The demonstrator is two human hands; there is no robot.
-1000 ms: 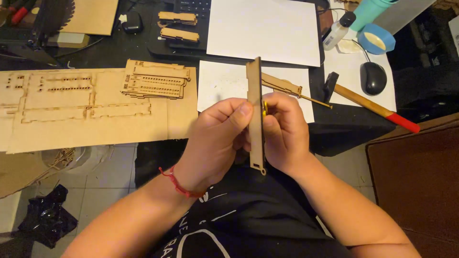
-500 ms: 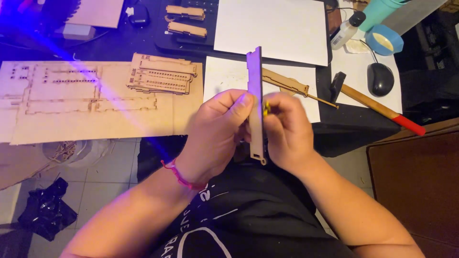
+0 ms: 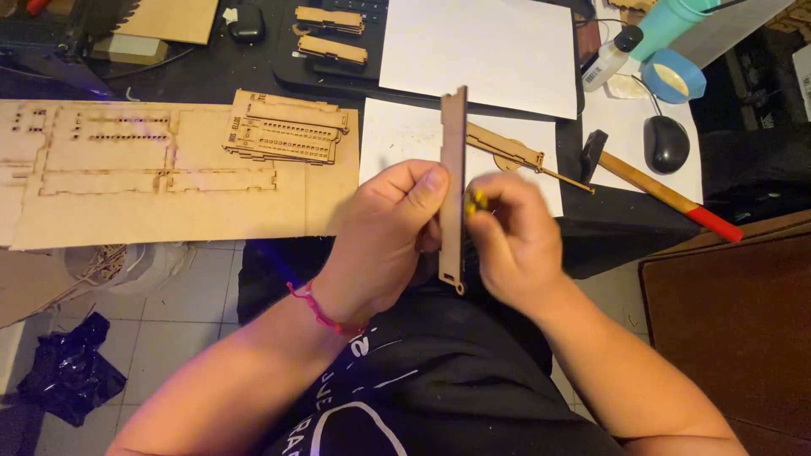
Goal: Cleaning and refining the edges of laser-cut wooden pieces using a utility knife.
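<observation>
Left hand (image 3: 384,232) pinches the thin wooden strip (image 3: 453,181) upright; right hand (image 3: 515,241) grips something small and yellow (image 3: 476,200) against it — too much pressure might snap it.

Both forearms reach up from the lower edge and meet at the middle. The left hand (image 3: 384,232) is curled, thumb extended upward, a red cord around its wrist. The right hand (image 3: 517,241) is closed, its fingers bent and slightly blurred.

Looks like a home hobby workshop – laser-cut wood sheets (image 3: 160,181) across a dark desk (image 3: 253,72), a hammer (image 3: 650,186), glue bottle (image 3: 610,57), computer mouse (image 3: 666,143) – tiled floor (image 3: 169,338) underneath.
</observation>
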